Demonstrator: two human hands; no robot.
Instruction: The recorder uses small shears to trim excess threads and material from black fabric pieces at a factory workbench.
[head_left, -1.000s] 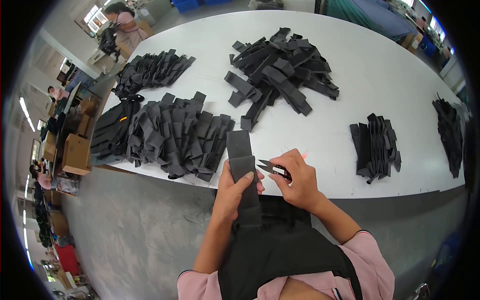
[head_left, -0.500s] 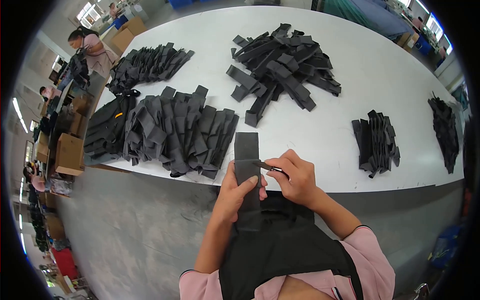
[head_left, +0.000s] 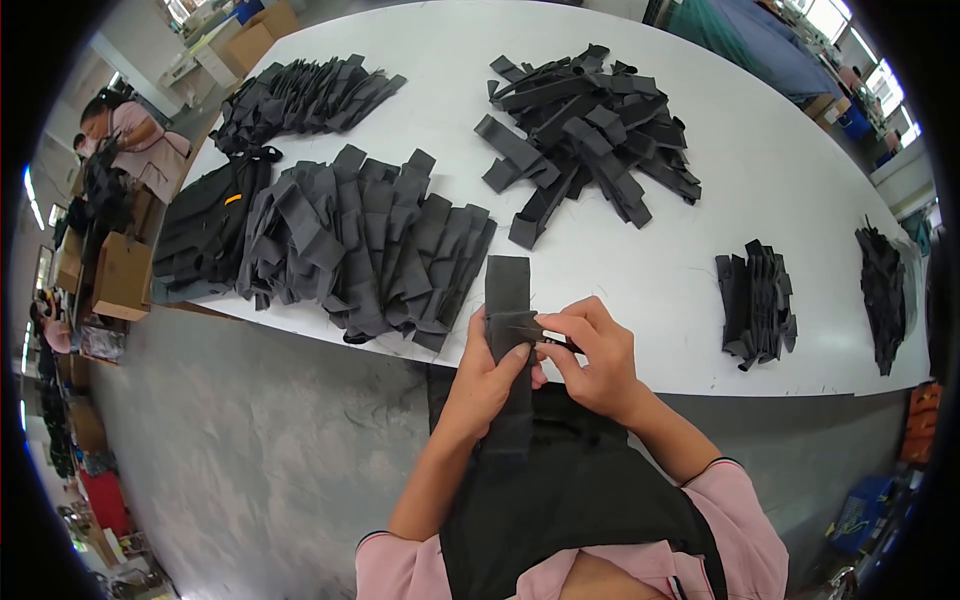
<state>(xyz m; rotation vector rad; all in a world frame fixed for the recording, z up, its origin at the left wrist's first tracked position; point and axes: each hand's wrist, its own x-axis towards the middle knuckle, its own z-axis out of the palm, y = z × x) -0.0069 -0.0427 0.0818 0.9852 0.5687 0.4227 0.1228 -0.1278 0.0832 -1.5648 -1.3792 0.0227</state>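
My left hand (head_left: 484,388) is closed round a long dark grey fabric strip (head_left: 508,284), thumb on top and fingers behind. The strip's upper end reaches over the table edge, and its lower end hangs in front of my black apron (head_left: 560,500). A folded edge or seam crosses it above my thumb. In my right hand (head_left: 602,362) is a small pair of dark thread snips (head_left: 560,342), pinched between thumb and fingers. The snips' tips lie at the strip's right side, just below that seam, close to my left thumb. Whether the blades are touching cannot be made out.
On the white table (head_left: 430,110), a big pile of overlapping grey strips (head_left: 370,240) lies left, beside black bags (head_left: 205,235). Another heap (head_left: 590,130) lies at the back, with smaller bundles (head_left: 756,305) at right. A person (head_left: 140,140) works at far left.
The snips' tips have moved in over the strip, below the seam. The strip and both hands sit slightly farther right in the picture, while the whole view has shifted a little.
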